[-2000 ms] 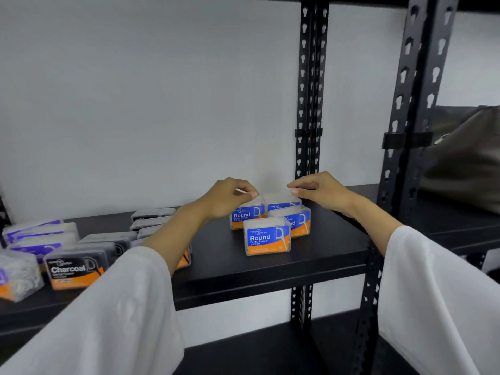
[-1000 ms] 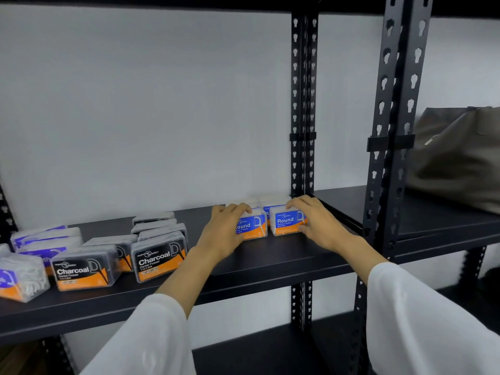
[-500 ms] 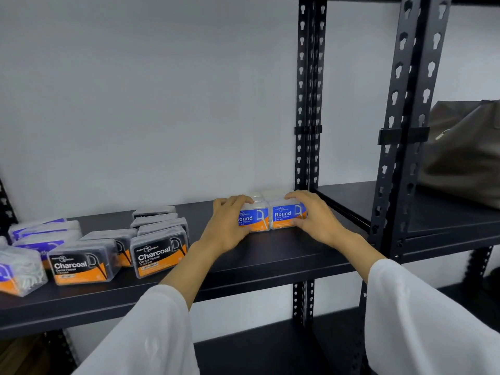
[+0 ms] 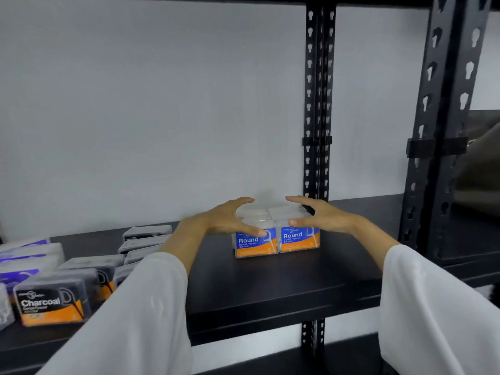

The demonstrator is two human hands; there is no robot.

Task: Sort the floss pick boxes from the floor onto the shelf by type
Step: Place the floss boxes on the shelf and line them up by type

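Lifting off the Round boxes (image 4: 276,240), both hands (image 4: 273,216) have opened.

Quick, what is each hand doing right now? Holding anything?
Left hand: open, fingers spread beside the Round boxes, thumb touching the front one, gripping nothing.
Right hand: open, fingers spread at the boxes' other side, gripping nothing.
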